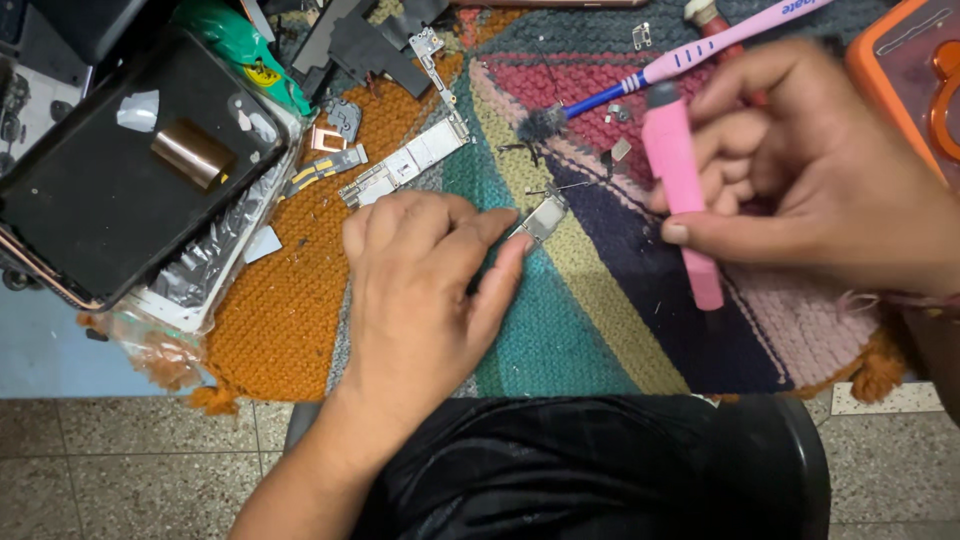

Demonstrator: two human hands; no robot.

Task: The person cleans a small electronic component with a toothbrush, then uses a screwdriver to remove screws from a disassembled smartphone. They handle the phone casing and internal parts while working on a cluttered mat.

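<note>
Left hand: I see fingertips pinched on one small metal part — it lies on the knitted mat.
Right hand: fingers wrapped round one pink tool.
Toothbrushes: one.
Circuit boards: one — near the left hand.

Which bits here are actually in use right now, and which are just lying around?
In use:
left hand pinning small metal part
right hand holding pink tool

Lying about:
toothbrush
long circuit board
black phone screen
orange case
</note>
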